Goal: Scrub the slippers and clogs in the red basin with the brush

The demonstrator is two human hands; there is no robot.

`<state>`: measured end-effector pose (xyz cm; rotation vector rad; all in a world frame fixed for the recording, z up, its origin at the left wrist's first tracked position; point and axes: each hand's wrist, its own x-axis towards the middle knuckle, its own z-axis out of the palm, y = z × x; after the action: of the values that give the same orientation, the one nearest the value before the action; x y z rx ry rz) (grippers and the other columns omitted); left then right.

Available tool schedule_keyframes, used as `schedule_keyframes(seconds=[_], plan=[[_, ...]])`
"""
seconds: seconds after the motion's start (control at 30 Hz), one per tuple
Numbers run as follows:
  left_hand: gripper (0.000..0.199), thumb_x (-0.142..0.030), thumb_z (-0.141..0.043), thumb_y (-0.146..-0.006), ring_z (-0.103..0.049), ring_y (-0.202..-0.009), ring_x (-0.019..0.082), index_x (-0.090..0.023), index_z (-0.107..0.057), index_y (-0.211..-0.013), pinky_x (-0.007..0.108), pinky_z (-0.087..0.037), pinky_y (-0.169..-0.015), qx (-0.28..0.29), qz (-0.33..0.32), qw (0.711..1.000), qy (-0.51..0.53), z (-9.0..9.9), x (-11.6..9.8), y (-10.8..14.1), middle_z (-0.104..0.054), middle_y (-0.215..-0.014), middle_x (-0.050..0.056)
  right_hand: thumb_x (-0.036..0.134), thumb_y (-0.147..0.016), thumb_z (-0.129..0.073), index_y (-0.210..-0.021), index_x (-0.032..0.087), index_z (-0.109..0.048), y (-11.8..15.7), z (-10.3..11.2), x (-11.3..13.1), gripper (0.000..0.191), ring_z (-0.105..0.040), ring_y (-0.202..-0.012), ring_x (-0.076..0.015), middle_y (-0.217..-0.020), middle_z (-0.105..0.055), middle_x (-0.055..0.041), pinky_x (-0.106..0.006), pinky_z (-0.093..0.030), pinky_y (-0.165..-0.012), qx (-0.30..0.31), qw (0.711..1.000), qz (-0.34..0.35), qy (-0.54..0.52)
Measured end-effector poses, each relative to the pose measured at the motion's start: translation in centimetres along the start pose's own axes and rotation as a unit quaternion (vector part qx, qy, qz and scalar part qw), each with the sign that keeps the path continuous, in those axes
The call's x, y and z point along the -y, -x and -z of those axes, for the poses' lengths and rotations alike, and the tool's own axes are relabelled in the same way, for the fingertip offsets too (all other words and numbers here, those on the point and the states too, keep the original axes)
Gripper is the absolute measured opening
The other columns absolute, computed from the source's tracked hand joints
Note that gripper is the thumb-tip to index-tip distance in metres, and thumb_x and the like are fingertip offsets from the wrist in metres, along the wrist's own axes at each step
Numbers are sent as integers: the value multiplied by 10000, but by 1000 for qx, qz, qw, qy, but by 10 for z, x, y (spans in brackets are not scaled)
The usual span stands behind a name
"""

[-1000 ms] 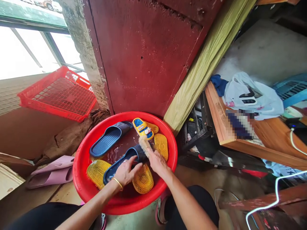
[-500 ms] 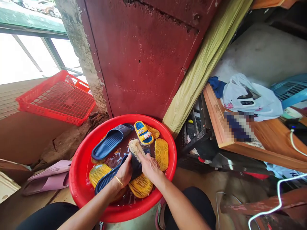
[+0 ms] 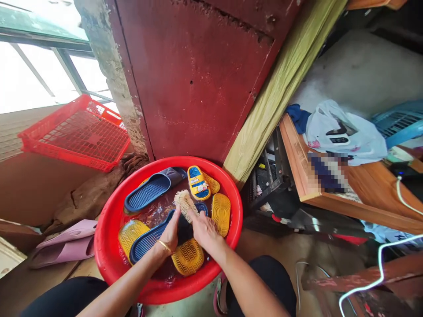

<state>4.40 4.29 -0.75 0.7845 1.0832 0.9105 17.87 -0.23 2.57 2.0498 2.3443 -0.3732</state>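
A red basin (image 3: 109, 246) holds water and several slippers. My left hand (image 3: 170, 233) grips a dark blue slipper (image 3: 145, 245) by its strap, its ribbed sole facing up at the lower left. My right hand (image 3: 205, 229) is closed on a pale bristled brush (image 3: 185, 203), which lies over the slipper's dark strap, bristles up. Around them float another blue slipper (image 3: 148, 192), a small yellow and blue slipper (image 3: 198, 184) and yellow soles, one at the right (image 3: 221, 214), one below (image 3: 188, 257) and one at the left (image 3: 130, 235).
Pink slippers (image 3: 66, 246) lie left of the basin, below a red plastic crate (image 3: 79, 136). A red door (image 3: 198, 88) stands behind. At the right, a wooden table (image 3: 380, 185) bears a white plastic bag (image 3: 346, 132); a white cable (image 3: 380, 264) hangs near.
The slipper in my left hand has turned a little, showing more of its ribbed footbed. The brush has shifted slightly left, and the floating slippers have drifted a little.
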Motion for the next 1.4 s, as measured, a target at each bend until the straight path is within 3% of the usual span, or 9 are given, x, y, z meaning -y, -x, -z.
schedule_keyframes(seconds=[0.07,0.17,0.27,0.57,0.73,0.87,1.03,1.2,1.4], plan=[[584,-618,-787,-713,-718,-1130,358,-191,-746,-1109,485,-570,-970,26,21,999,-1,1,4,7,-810,-1064,127,128,-1001,-388,-1584,241,-421,-23,10,-13,595,-720,-953,-245,-1194,-682,-163,-340,-567,-834,-18,999,-42,-17],[562,-447,-913,-585,-760,-955,347,-144,-733,-1023,457,-603,-873,44,12,999,19,9,1,10,-816,-943,115,189,-1038,-381,-1600,222,-405,-38,19,-29,564,-708,-1015,-251,-1203,-689,-162,-333,-553,-874,-42,995,-81,-50],[465,-369,-919,-593,-767,-926,304,-147,-727,-953,413,-610,-877,14,-7,1000,21,18,-5,3,-813,-913,96,218,-1043,-389,-1610,278,-392,-30,17,-32,570,-696,-1058,-243,-1238,-686,-130,-332,-539,-917,-34,996,-56,-67],[213,-169,-806,-715,-786,-878,276,-172,-693,-896,445,-629,-878,-96,79,988,92,23,-9,-16,-804,-831,81,35,-948,-355,-1524,283,-529,37,-10,-31,651,-714,-1012,-293,-1267,-693,-161,-432,-556,-887,44,998,-38,37],[161,-172,-762,-756,-781,-866,249,-194,-707,-905,390,-621,-876,-128,74,985,87,21,-20,-16,-804,-837,73,77,-985,-337,-1410,226,-629,36,-6,-27,537,-719,-975,-308,-1195,-714,-181,-441,-575,-852,33,998,-34,45],[182,-206,-825,-681,-763,-759,267,-195,-712,-823,396,-625,-784,-107,74,990,57,19,-18,-6,-794,-789,81,84,-1005,-330,-1363,207,-656,17,8,-18,500,-729,-938,-287,-1147,-716,-181,-401,-589,-802,52,996,-51,56],[309,-297,-886,-573,-725,-706,242,-193,-706,-802,369,-605,-750,-99,28,994,42,24,-15,-1,-771,-739,38,111,-1034,-367,-1452,349,-580,-5,17,-19,526,-723,-958,-235,-1231,-681,-124,-370,-577,-856,43,996,-63,38],[426,-407,-882,-549,-747,-858,285,-195,-705,-873,396,-588,-838,-85,-18,994,64,34,-12,-13,-787,-798,44,39,-1017,-308,-1603,199,-387,-7,23,-34,613,-712,-973,-244,-1264,-649,-215,-372,-566,-856,16,990,-133,50],[381,-238,-801,-556,-737,-957,324,-195,-745,-930,414,-573,-867,35,26,996,79,29,-1,-5,-800,-859,65,115,-1019,-392,-1631,306,-317,1,0,-6,645,-715,-898,-222,-1219,-671,-128,-318,-571,-801,-14,1000,-7,-10]])
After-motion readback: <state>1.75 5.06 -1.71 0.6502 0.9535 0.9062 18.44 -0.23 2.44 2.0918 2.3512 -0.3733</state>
